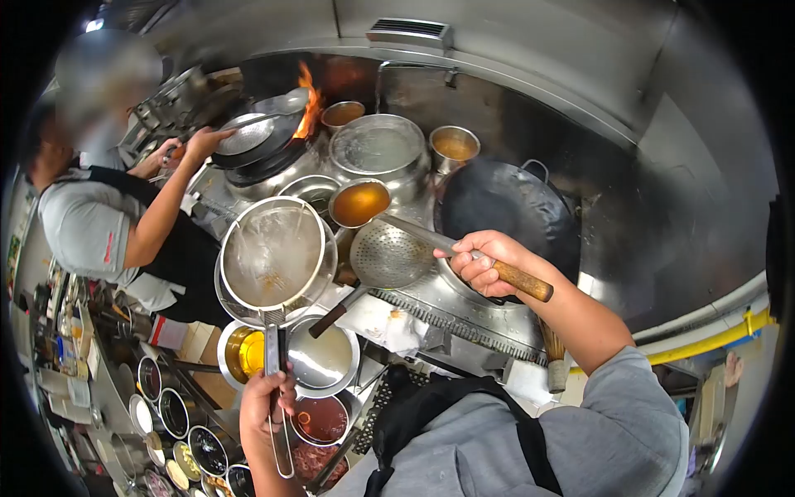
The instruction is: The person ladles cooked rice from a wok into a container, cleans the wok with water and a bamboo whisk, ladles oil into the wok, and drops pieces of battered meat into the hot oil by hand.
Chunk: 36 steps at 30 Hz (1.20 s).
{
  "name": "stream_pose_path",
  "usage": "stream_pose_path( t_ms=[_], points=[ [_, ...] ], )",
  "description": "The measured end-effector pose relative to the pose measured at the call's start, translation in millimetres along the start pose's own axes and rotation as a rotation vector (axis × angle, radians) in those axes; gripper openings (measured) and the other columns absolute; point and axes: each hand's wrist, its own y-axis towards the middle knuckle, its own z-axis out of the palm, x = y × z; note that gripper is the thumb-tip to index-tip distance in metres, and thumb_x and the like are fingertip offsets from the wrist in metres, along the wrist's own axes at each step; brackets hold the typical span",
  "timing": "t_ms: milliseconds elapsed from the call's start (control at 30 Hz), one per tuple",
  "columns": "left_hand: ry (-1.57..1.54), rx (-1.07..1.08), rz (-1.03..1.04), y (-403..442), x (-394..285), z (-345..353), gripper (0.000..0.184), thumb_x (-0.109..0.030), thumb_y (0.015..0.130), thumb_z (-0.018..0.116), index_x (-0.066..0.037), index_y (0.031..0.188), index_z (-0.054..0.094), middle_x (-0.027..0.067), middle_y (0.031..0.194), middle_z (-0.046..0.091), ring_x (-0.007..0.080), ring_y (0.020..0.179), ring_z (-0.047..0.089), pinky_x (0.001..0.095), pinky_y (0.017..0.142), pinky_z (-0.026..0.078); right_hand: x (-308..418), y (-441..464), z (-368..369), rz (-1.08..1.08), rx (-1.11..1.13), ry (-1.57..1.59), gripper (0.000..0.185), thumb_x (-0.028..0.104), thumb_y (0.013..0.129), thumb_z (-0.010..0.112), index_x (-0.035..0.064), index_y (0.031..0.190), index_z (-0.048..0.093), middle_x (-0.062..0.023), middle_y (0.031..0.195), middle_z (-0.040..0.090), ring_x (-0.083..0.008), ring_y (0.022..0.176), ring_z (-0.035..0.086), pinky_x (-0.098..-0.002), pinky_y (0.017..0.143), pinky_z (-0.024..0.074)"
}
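**Scooping looks finished, emptying not yet done**

At the centre of the frame, a round steel ladle with a long shaft and a wooden handle end (pixel 361 204) carries orange, clear liquid in its bowl. The right hand (pixel 489 263) grasps it firmly, with fingers wrapped around the shaft just beside the wood. The left hand (pixel 268 399), in the lower part of the frame, is closed around the metal handle of a large round strainer with fine mesh (pixel 273 248). This strainer is left of centre, above a wide silver metal bowl (pixel 325 287); whether the two are touching, I cannot tell.

In my judgement, the filling of the ladle is done, because its liquid is well visible, and its emptying is left. On or below the mesh there is a small brownish patch, but no big pieces. The black iron wok (pixel 497 199) at the right of centre shows no food that I can distinguish. Near the ladle, a perforated steel skimmer (pixel 391 255) lies untouched by both hands.
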Motion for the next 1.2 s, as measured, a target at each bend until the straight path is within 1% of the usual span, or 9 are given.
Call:
stream_pose_path(
  t_ms=[267,567,700,767,800,900,1067,1133,1200],
  points=[
    [0.027,0.108,-0.102,104,-27,15,0.019,-0.014,0.089,0.052,-0.002,0.103,0.050,-0.0015,0.067,0.048,0.0054,0.047,0.043,0.0229,0.041,0.043,-38,-78,-56,-0.132,0.039,0.160,0.029,0.012,0.089,0.048,-0.0006,0.115,0.048,-0.0006,0.068,0.047,-0.0048,0.042,0.040,-0.0202,0.031,0.0346],
    [-0.114,0.197,-0.173,181,-20,20,0.023,-0.014,0.087,0.052,0.001,0.104,0.053,0.0033,0.074,0.056,0.0085,0.052,0.051,0.0248,0.046,0.050,-71,-140,-129,-0.338,-0.131,0.216,0.035,0.013,0.088,0.052,0.0034,0.121,0.047,-0.0005,0.068,0.046,-0.0050,0.042,0.036,-0.0195,0.032,0.0312],
    [-0.191,0.227,-0.210,182,-8,9,0.031,-0.021,0.086,0.052,0.003,0.105,0.054,0.0090,0.082,0.062,0.0149,0.058,0.059,0.0288,0.053,0.055,-77,-126,-163,-0.434,-0.461,0.024,0.024,0.010,0.086,0.053,0.0022,0.109,0.050,-0.0022,0.065,0.048,-0.0082,0.042,0.042,-0.0239,0.034,0.0324],
    [-0.278,0.254,-0.110,171,-8,12,0.037,-0.026,0.085,0.052,0.005,0.105,0.055,0.0155,0.092,0.065,0.0228,0.068,0.065,0.0345,0.062,0.059,-82,-121,-164,-0.514,-0.819,-0.407,0.020,0.007,0.085,0.055,0.0020,0.104,0.051,-0.0027,0.063,0.049,-0.0097,0.043,0.044,-0.0260,0.034,0.0339],
    [-0.337,0.218,-0.158,165,-11,14,0.039,-0.028,0.084,0.052,0.006,0.103,0.056,0.0196,0.097,0.065,0.0274,0.074,0.067,0.0389,0.068,0.059,-83,-124,-169,-0.515,-0.851,-0.505,0.037,0.002,0.080,0.057,-0.0007,0.117,0.050,-0.0023,0.061,0.050,-0.0114,0.041,0.046,-0.0279,0.033,0.0364],
    [-0.291,0.232,-0.147,167,-15,0,0.041,-0.029,0.084,0.052,0.006,0.103,0.056,0.0205,0.099,0.065,0.0281,0.076,0.067,0.0401,0.070,0.059,-91,-145,-139,-0.539,-1.062,-0.855,0.041,0.004,0.080,0.057,-0.0001,0.120,0.052,-0.0019,0.059,0.050,-0.0116,0.040,0.046,-0.0281,0.034,0.0378],
    [-0.157,0.187,-0.214,162,-21,5,0.020,-0.013,0.089,0.052,-0.001,0.105,0.052,0.0029,0.072,0.052,0.0078,0.053,0.047,0.0236,0.046,0.043,-94,-161,-137,-0.576,-0.922,-0.676,0.048,0.002,0.080,0.058,0.0002,0.128,0.049,-0.0005,0.057,0.047,-0.0109,0.039,0.046,-0.0286,0.033,0.0362],
    [-0.101,0.142,-0.160,154,-20,15,0.017,-0.011,0.089,0.051,-0.001,0.103,0.050,0.0032,0.072,0.050,0.0092,0.052,0.047,0.0240,0.046,0.043,-108,-137,-189,-0.655,-1.040,-0.985,0.047,0.001,0.080,0.058,0.0009,0.127,0.049,-0.0004,0.056,0.046,-0.0110,0.040,0.046,-0.0295,0.033,0.0366],
    [-0.116,0.119,-0.120,131,-21,27,0.016,-0.011,0.089,0.051,0.000,0.101,0.050,0.0034,0.071,0.050,0.0094,0.052,0.047,0.0239,0.045,0.043,-107,-129,-150,-0.559,-1.061,-0.976,0.041,0.002,0.081,0.056,0.0034,0.121,0.051,-0.0010,0.059,0.047,-0.0114,0.040,0.045,-0.0309,0.033,0.0362]
  ],
)
